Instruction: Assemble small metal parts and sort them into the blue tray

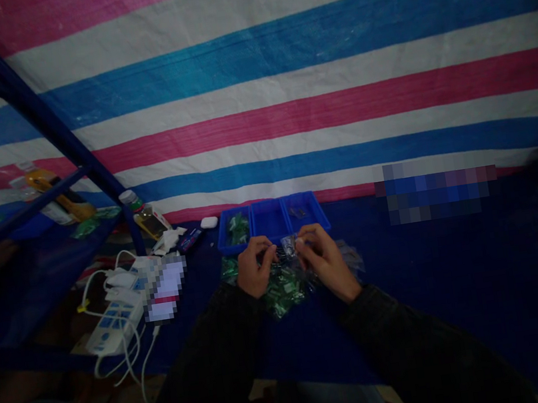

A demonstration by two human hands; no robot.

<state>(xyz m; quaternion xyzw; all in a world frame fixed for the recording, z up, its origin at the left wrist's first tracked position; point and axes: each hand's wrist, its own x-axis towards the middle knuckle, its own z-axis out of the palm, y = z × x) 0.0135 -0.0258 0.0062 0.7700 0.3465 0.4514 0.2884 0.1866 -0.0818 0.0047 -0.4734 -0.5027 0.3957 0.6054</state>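
Note:
My left hand (255, 267) and my right hand (322, 257) are close together over the blue table, both with fingers curled in a pinch on a small clear plastic packet (287, 247) held between them. Under the hands lies a pile of small packets with green parts (282, 290). Just beyond the hands stand three blue trays (272, 221) side by side; the left one holds green packets, the right one a few small dark pieces.
A white power strip (115, 319) with cables lies at the left. Further back are a bottle (146, 216), a small white case (209, 222) and crumpled paper. Blue shelf bars (33, 109) rise at the left. A striped tarp hangs behind the table.

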